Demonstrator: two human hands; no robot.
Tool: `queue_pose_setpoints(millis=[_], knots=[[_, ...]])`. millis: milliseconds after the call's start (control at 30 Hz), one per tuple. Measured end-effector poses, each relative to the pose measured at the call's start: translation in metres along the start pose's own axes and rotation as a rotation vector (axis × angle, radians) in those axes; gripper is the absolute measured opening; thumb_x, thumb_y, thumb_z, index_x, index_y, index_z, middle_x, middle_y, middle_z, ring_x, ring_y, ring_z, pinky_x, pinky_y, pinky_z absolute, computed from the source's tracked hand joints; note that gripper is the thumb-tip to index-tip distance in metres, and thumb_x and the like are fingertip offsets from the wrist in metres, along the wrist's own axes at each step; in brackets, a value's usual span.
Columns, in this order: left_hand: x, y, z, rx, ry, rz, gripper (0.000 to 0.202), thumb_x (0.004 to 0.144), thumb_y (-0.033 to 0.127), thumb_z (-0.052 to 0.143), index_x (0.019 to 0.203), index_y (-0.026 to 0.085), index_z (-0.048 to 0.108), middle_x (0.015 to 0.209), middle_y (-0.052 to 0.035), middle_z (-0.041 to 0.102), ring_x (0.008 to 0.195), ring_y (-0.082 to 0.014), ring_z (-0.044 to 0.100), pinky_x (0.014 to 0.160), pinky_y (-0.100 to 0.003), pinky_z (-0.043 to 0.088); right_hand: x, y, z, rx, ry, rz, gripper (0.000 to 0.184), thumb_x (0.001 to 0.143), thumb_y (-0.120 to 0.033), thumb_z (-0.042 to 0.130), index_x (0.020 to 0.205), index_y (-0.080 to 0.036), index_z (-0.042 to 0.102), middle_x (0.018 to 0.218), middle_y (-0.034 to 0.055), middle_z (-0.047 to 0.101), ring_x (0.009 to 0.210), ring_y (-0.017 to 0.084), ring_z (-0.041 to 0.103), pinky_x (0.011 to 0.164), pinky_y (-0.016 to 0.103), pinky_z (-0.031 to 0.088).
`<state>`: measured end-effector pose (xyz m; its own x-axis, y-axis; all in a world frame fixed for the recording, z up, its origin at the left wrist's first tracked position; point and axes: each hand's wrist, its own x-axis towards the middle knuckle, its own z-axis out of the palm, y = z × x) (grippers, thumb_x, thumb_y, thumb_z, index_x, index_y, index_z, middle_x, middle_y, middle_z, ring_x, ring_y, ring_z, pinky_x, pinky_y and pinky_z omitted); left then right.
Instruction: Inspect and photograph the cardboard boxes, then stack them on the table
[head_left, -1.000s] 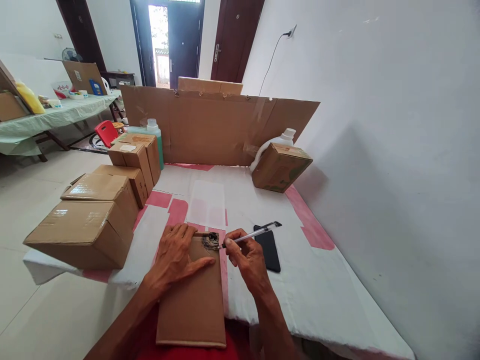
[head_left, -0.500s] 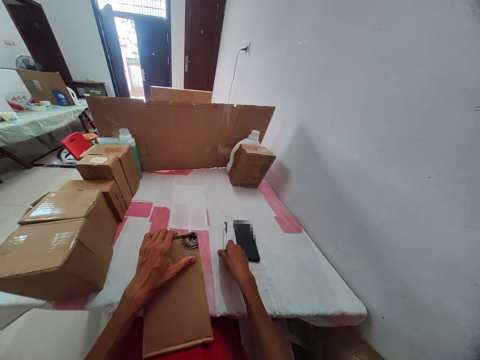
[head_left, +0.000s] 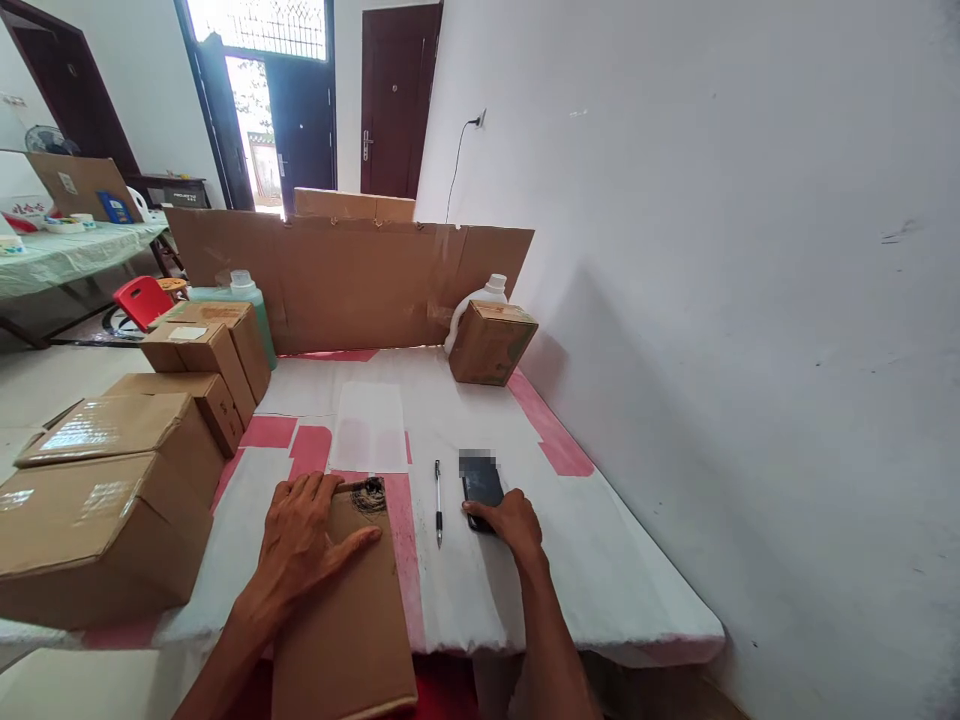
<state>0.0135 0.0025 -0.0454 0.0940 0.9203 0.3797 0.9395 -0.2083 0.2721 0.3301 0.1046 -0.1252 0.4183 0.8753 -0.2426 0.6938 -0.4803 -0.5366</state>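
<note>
A flat brown piece of cardboard (head_left: 352, 590) lies partly on the table and juts over its front edge. Dark scribbles (head_left: 368, 496) mark its far corner. My left hand (head_left: 304, 530) rests on the cardboard, thumb spread across its face and fingers bent over its far left edge. To the right, my right hand (head_left: 514, 522) grips the near end of a black mobile phone (head_left: 482, 486), thumb on its left side. The phone's far end is blurred out. Between cardboard and phone lies a ballpoint pen (head_left: 439, 505), its black grip and tip toward me, untouched by either hand.
Cardboard boxes (head_left: 90, 520) line the table's left side, with a green-tinted jug (head_left: 259, 315) behind them. Another box (head_left: 491, 345) and a white jug (head_left: 469, 305) stand at the back right before an upright cardboard panel (head_left: 352, 285). A wall (head_left: 720, 300) borders the right side.
My right hand has let go of the pen, leaving it on the table, and moved right onto the phone. My left hand stays on the cardboard.
</note>
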Motion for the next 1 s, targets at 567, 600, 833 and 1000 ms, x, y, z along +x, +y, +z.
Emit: queue_pose_setpoints(millis=[567,600,833,1000], knots=[[-0.004,0.002,0.002,0.018,-0.055,-0.014,0.051,0.085,0.064,0.069,0.106,0.019,0.061,0.104,-0.0089,0.068,0.097,-0.0313,0.062,0.089,-0.045,0.041,-0.167,-0.042,-0.009,1.661,-0.928,0.094,0.055,0.082,-0.057,0.081,0.119,-0.017,0.075,0.124,0.015,0.076,0.1,0.029,0.076,0.084,0.044,0.061],[-0.004,0.002,0.001,0.012,-0.059,-0.012,0.047,0.086,0.061,0.068,0.107,0.019,0.061,0.104,-0.0091,0.068,0.098,-0.0313,0.062,0.09,-0.045,0.041,-0.174,-0.048,-0.008,1.67,-1.026,0.105,0.06,0.084,-0.064,0.075,0.119,-0.015,0.075,0.123,0.0163,0.076,0.099,0.029,0.076,0.085,0.045,0.061],[-0.01,0.003,-0.003,-0.012,-0.093,-0.003,0.028,0.079,0.022,0.061,0.107,0.021,0.059,0.1,-0.0076,0.066,0.094,-0.0292,0.06,0.086,-0.042,0.039,-0.195,-0.076,0.002,1.624,-1.295,0.108,0.055,0.093,-0.057,0.066,0.12,-0.011,0.075,0.117,0.0169,0.078,0.093,0.028,0.076,0.086,0.045,0.058],[-0.008,0.004,-0.004,-0.015,-0.113,-0.033,0.028,0.075,0.017,0.058,0.103,0.021,0.059,0.098,-0.0078,0.065,0.093,-0.0296,0.058,0.084,-0.041,0.039,-0.2,-0.081,-0.003,1.61,-1.297,0.122,0.05,0.093,-0.051,0.063,0.116,-0.009,0.076,0.112,0.0168,0.078,0.09,0.027,0.075,0.084,0.045,0.058]])
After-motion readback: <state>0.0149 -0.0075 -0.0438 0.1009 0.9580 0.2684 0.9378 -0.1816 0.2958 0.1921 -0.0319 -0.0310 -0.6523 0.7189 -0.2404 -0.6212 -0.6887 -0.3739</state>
